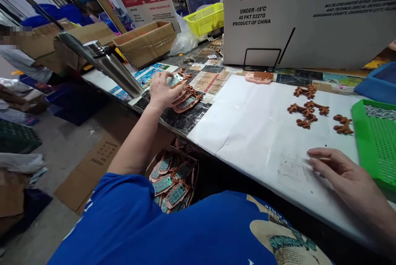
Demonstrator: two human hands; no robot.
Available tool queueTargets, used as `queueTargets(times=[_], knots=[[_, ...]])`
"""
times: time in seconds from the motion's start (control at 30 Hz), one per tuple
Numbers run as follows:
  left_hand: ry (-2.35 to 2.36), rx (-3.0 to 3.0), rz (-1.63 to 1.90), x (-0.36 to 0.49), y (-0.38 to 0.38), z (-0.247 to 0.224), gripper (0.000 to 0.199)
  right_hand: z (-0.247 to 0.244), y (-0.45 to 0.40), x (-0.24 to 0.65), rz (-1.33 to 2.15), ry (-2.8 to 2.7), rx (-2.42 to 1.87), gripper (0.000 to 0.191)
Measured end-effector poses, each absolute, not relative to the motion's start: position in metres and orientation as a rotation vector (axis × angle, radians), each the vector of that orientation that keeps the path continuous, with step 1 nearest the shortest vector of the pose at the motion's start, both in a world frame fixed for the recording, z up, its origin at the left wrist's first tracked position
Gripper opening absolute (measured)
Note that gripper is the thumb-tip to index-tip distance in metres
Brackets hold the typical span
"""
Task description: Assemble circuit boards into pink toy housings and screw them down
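Note:
At the left part of the bench, my left hand (162, 88) is closed on a pink-edged piece with a pale green panel (175, 80). Similar pink-edged pieces (186, 103) with brown knobbly parts lie just below and beside it. My right hand (345, 174) rests over the white sheet (247, 120), its fingers apart and holding nothing. Several brown branching parts (305, 111) lie on the sheet beyond my right hand. One more pink and brown piece (259, 77) is at the sheet's far edge, by a black wire stand (262, 50).
A green tray (366, 145) of small metal pieces is at the right, a blue bin (379, 83) behind it. A steel flask (119, 71) leans left. A large white carton (303, 21) stands behind. Below the bench, a box holds green-panelled pieces (176, 192). A person's sleeve (21, 65) shows far left.

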State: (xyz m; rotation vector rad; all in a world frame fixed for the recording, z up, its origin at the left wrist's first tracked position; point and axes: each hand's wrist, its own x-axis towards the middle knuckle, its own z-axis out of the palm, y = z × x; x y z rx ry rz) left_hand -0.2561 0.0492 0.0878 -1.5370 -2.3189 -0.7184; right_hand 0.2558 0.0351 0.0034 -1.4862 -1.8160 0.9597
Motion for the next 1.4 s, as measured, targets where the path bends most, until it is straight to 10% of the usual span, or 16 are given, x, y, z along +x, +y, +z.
queueTargets(times=[0.67, 1.0, 1.4], knots=[[-2.056, -2.324, -0.589, -0.134, 0.167, 0.068, 0.038, 0.001, 0.044, 0.228, 0.808, -2.112, -1.148, 0.018], [-2.301, -2.433, -0.515, -0.048, 0.301, 0.037, 0.084, 0.004, 0.047, 0.232, 0.883, -2.183, -1.052, 0.020], [-2.142, -2.756, -0.838, -0.056, 0.214, 0.008, 0.090, -0.005, 0.046, 0.242, 0.840, -2.066, -1.158, 0.016]])
